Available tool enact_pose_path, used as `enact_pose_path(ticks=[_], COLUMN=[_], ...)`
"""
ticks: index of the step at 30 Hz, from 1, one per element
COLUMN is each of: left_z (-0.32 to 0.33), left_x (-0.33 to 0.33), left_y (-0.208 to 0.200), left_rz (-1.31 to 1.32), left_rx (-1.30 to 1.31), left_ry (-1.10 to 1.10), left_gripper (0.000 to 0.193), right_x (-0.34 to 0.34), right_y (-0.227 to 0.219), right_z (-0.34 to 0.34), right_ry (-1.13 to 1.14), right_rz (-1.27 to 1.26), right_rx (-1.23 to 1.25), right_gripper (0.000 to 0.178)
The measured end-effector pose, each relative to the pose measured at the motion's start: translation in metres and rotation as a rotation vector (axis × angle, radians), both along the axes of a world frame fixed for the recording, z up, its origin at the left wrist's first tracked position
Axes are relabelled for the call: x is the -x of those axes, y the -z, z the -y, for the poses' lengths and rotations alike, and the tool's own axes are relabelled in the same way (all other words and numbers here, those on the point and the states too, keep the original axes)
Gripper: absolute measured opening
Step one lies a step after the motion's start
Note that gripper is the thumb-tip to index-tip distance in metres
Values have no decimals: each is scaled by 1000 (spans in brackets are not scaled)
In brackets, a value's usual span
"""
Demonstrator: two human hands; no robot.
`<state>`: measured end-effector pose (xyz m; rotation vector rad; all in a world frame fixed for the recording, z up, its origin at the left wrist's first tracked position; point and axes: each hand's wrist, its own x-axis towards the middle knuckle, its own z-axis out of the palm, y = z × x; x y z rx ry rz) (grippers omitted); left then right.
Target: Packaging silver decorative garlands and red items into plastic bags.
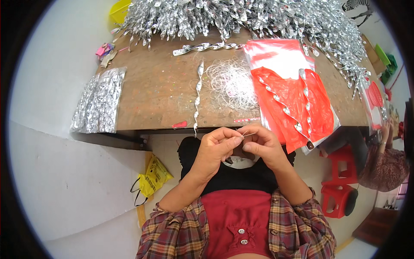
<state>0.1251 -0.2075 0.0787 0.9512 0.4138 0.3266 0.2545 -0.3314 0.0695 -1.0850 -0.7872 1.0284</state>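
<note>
My left hand [221, 144] and my right hand [264, 144] meet in front of the table's near edge. Between their pinched fingertips runs a short stretch of thin pale string [249, 134]. Most of the string is hidden by the fingers. Straight beyond them lies a loose tangle of white string [233, 84]. A silver twisted foil strip [198, 97] hangs slightly over the table edge left of the tangle. On the right, more foil strips [286, 110] rest on a red plastic bag [317, 93].
A huge heap of silver foil twists [241, 17] fills the back of the brown table [151, 95]. A clear bag of foil pieces [99, 101] lies at the left edge. Red stools [338, 200] and another person [384, 164] are at right; a yellow bag [155, 177] is on the floor.
</note>
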Motion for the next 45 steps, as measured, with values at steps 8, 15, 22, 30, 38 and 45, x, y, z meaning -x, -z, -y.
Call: enact_pose_path(ticks=[8,15,22,30,38,45], left_z=[5,4,1,-36,-159,-187], left_x=[1,6,-11,-15,-53,-76], left_y=[-3,-4,32,21,37,68], left_rz=[-57,-36,198,-196,-414,-463], left_rx=[-206,-300,-304,-426,-764,-1154], left_ry=[13,190,323,-133,-437,-499], left_gripper=[11,16,30,25,25,36], right_x=[-5,-9,-56,-60,-47,-45], right_y=[0,11,-52,-35,5,-3], right_z=[-6,-18,-1,1,3,9], right_ry=[235,356,510,632,431,469], right_rz=[349,635,45,-10,51,141], right_rx=[-58,25,-380,-239,-87,-8], right_gripper=[9,13,14,22,21,15])
